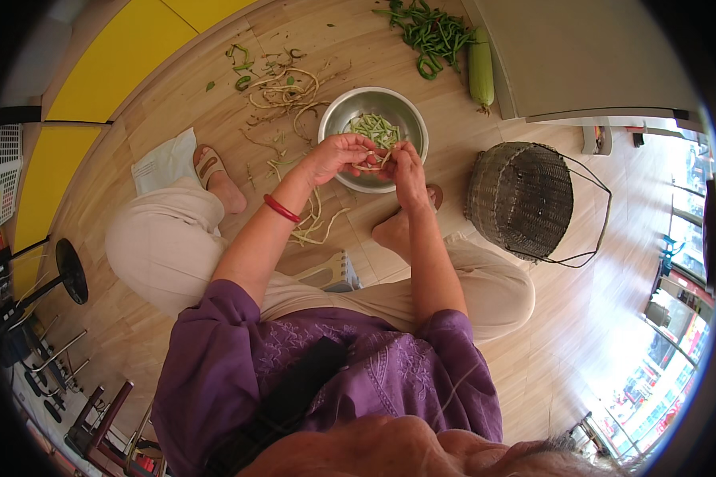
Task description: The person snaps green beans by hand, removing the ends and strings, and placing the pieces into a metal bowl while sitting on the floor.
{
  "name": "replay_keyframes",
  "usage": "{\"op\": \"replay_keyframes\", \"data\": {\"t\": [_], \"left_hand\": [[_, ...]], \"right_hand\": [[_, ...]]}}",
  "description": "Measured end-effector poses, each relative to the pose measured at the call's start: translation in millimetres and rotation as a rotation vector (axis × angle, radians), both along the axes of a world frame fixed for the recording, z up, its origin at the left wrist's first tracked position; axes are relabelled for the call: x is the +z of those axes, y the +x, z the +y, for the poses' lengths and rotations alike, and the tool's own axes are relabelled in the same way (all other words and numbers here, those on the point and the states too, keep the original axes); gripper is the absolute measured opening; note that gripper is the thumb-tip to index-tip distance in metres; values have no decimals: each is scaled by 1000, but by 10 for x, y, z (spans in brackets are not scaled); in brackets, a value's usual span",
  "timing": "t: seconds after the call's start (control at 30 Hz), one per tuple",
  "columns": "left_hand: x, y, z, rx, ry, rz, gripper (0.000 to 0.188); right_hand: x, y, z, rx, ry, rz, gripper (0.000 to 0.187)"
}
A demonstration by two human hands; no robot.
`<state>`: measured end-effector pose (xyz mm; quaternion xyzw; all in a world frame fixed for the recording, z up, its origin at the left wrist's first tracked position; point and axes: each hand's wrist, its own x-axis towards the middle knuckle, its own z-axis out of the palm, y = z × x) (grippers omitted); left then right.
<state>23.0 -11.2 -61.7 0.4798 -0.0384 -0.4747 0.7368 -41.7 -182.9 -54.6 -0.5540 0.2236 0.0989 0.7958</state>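
My left hand point(338, 156) and my right hand point(406, 165) meet over the near rim of a steel bowl point(344, 108) on the wooden floor. Both pinch a pale green bean pod point(374, 161) between the fingertips. A red bangle point(281, 208) circles my left wrist. Cut green bean pieces point(376, 127) lie inside the bowl. Pale stringy trimmings point(285, 89) are strewn on the floor beyond and left of the bowl, and more trimmings point(314, 226) lie between my feet.
A heap of whole green beans point(431, 32) and a long green gourd point(480, 70) lie at the far side. A dark woven basket point(521, 199) with a wire handle stands to the right. A white bag point(165, 163) lies left. A low plastic stool point(330, 274) is under me.
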Motion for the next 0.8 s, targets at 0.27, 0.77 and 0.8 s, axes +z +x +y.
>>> {"op": "replay_keyframes", "data": {"t": [0.27,0.77,0.8], "left_hand": [[-196,45,55,77,84,-44,23],[-311,35,0,253,188,-93,27],[-332,41,8,272,170,-98,24]], "right_hand": [[56,29,16,-19,20,-11,18],[-25,34,-7,-124,62,-41,11],[-21,31,-16,-115,68,-48,11]]}}
